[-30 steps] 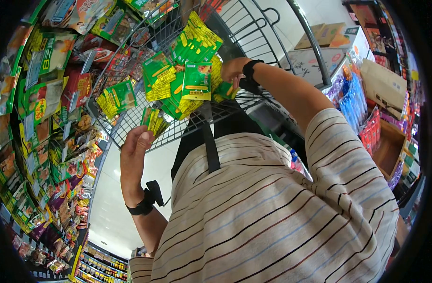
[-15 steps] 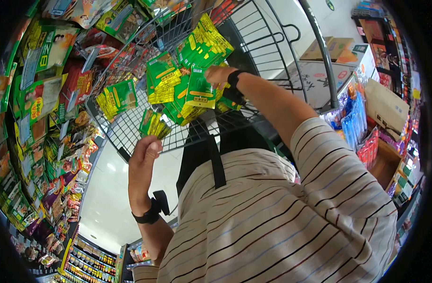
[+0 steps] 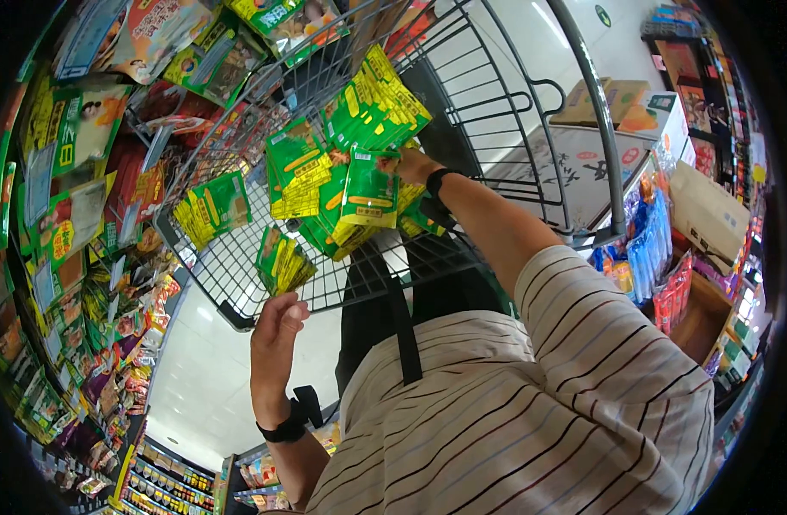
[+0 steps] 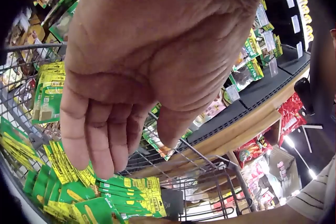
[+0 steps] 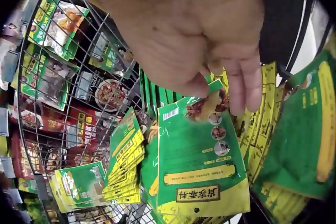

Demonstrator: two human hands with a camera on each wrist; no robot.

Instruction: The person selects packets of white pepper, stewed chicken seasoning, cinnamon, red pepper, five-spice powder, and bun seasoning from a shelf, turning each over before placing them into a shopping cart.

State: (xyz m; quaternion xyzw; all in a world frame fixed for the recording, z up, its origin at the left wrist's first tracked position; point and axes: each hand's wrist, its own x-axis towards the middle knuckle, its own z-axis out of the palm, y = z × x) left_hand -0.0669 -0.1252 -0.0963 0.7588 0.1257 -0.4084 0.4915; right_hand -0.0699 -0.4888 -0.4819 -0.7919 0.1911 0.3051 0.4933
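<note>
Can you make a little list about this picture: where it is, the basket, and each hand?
Place: shop aisle beside shelves of snack packets
Basket: wire basket, green-and-yellow packets piled inside
Right hand: pinches a green packet by its top edge
Left hand: fingers relaxed, holding nothing, just below a packet bundle at the basket's edge

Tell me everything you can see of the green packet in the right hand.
The packet is a flat, glossy pouch, plastic by its look. It is green with a yellow band along the bottom, a yellow stripe, printed characters, small food pictures and a white barcode at one top corner. The right hand pinches its top edge, so it hangs upright, facing the wrist camera. It hangs close in front of other packets piled in the wire cart.
</note>
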